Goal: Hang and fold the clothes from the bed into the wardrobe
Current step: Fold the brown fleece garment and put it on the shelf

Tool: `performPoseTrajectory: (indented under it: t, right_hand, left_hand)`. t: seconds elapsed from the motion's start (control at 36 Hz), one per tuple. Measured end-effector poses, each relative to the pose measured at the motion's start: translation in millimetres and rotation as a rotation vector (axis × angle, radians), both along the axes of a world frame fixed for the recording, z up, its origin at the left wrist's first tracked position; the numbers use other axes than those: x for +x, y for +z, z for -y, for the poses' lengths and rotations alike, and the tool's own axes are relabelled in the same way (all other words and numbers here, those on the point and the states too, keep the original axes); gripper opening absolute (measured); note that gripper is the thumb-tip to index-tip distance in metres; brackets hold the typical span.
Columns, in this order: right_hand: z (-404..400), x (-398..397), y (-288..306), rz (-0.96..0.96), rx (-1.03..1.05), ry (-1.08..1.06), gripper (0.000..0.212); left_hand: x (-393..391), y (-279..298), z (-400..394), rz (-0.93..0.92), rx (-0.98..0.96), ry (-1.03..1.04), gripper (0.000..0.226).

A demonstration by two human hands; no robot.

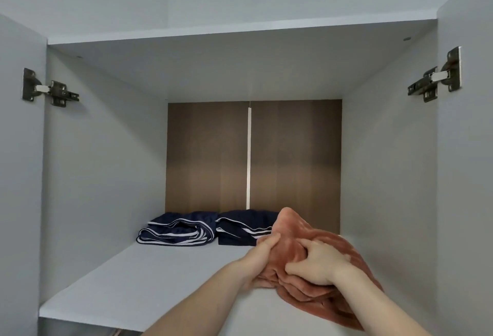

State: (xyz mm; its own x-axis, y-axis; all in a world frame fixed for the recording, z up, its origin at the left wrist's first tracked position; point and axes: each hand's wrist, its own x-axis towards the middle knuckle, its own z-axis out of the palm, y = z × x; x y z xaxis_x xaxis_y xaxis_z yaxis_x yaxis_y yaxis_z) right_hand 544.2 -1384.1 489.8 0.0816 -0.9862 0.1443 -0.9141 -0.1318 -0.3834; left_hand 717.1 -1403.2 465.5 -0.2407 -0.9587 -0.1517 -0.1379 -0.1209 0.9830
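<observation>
A folded, plush, salmon-pink garment rests at the right front of the white wardrobe shelf. Both hands hold it. My left hand grips its left edge, thumb on top. My right hand presses down on the top of the bundle, fingers dug into the fabric. At the back of the shelf lie two folded navy garments with white stripes, one on the left and one just right of it, partly hidden behind the pink cloth.
The compartment has white side walls and a brown wooden back panel. Both doors stand open, with metal hinges on the left and right. The left half of the shelf is bare. A lower compartment shows dimly below the shelf edge.
</observation>
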Motion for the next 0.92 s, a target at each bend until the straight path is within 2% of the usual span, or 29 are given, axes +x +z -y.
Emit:
performPoseTrajectory:
  t: [0.08, 0.14, 0.19, 0.28, 0.39, 0.44, 0.58, 0.75, 0.81, 0.92]
  right_hand:
    - [9.8, -7.3, -7.6, -0.021, -0.103, -0.037, 0.072]
    - [17.9, -11.4, -10.1, -0.066, -0.122, -0.062, 0.067]
    - [26.8, -15.3, -11.9, -0.087, -0.128, -0.077, 0.066]
    - [39.1, -21.7, -13.6, -0.128, -0.143, -0.109, 0.067]
    - [57.4, -31.0, -16.8, -0.186, -0.18, -0.138, 0.072]
    - [65.2, -35.1, -16.0, -0.203, -0.197, -0.138, 0.073]
    - [71.5, -29.2, -10.6, -0.232, -0.273, -0.137, 0.071]
    - [57.5, 14.8, -13.8, -0.059, -0.421, -0.06, 0.064]
    - [52.5, 27.0, -22.4, -0.058, -0.415, -0.044, 0.075]
    - [52.2, 28.4, -42.1, -0.278, -0.343, -0.059, 0.108]
  left_hand:
    - [7.3, 0.2, 5.3, 0.138, -0.134, -0.006, 0.046]
    - [19.1, -2.2, 7.5, 0.303, -0.268, 0.015, 0.045]
    - [37.5, -11.2, 12.0, 0.509, -0.321, 0.084, 0.051]
    - [70.3, -30.6, 20.2, 0.896, -0.364, 0.196, 0.072]
    - [110.5, -57.5, 18.7, 1.171, -0.395, 0.201, 0.073]
    - [125.3, -69.6, 19.0, 1.152, -0.344, 0.244, 0.075]
    - [131.6, -77.2, 23.5, 1.128, -0.371, 0.275, 0.074]
    - [131.3, -77.0, 24.8, 1.122, -0.351, 0.272, 0.074]
    - [131.4, -77.2, 24.4, 1.128, -0.346, 0.255, 0.074]
    - [131.6, -75.7, 21.6, 1.122, -0.331, 0.24, 0.076]
